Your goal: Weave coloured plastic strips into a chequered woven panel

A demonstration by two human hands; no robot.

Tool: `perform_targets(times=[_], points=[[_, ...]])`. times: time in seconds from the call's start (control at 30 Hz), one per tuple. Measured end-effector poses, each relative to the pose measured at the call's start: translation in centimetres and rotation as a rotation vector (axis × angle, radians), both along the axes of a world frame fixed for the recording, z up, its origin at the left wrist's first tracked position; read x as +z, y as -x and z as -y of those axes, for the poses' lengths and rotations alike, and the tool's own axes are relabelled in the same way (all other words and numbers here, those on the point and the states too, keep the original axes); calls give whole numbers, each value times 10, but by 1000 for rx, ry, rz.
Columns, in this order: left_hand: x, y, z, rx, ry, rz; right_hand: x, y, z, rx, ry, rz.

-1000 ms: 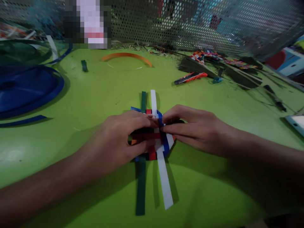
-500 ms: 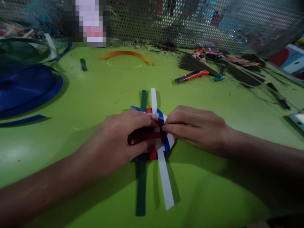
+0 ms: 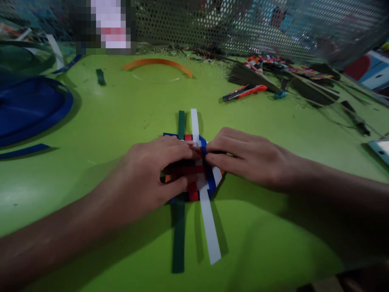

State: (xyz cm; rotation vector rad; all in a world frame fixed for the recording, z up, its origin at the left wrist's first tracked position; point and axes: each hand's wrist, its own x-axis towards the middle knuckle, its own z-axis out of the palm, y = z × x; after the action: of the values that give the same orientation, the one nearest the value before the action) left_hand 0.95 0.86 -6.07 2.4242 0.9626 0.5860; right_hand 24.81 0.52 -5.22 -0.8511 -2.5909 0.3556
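Note:
A small woven piece of flat plastic strips (image 3: pixel 192 192), in red, white, blue and orange, lies on the green table between my hands. My left hand (image 3: pixel 153 164) bends over its left side, thumb and fingertips pressing it from near and far edges. A long dark green strip (image 3: pixel 178 243) and a white strip (image 3: pixel 210 233) run through the weave and stick out at both ends. At the right edge, the fingers of my right hand (image 3: pixel 246 154) pinch by the blue strip (image 3: pixel 212 184). The weave's middle is partly hidden under my left fingers.
On the left lie a blue strip roll (image 3: pixel 33 109) and a green roll (image 3: pixel 21 61). An orange strip (image 3: pixel 158 63) and an orange-black utility knife (image 3: pixel 244 92) lie farther back. Dark strips (image 3: pixel 252 77) and a colourful woven band (image 3: pixel 291 69) are at back right, a phone (image 3: pixel 381 150) at the right edge.
The whole view has shifted slightly, so everything sits a little higher and to the left. My right fingers have moved slightly over the blue strip; my left hand keeps its hold.

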Motion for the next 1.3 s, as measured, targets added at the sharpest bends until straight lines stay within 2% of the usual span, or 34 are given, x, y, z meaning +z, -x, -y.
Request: perform_targets(times=[0.13, 0.23, 0.4, 0.53, 0.77, 0.87, 1.1, 1.3], points=[[0, -1, 0, -3, -10, -2, 3, 1, -2, 145, -199, 123], [0, -2, -1, -15, -10, -2, 0, 0, -2, 161, -278, 113], [2, -2, -3, -12, 10, -18, -3, -2, -2, 151, -311, 151], [3, -2, -1, -10, -1, -27, 2, -3, -3, 237, -374, 215], [3, -2, 1, -30, -8, -20, 6, -3, -6, 264, -335, 231], [2, -2, 2, -22, -6, -9, 6, -6, -9, 321, -381, 250], [1, -1, 0, -14, -21, -22, 7, -7, -10, 341, -494, 299], [3, -1, -1, -55, 0, 10, 11, -1, -11, 399, -558, 270]])
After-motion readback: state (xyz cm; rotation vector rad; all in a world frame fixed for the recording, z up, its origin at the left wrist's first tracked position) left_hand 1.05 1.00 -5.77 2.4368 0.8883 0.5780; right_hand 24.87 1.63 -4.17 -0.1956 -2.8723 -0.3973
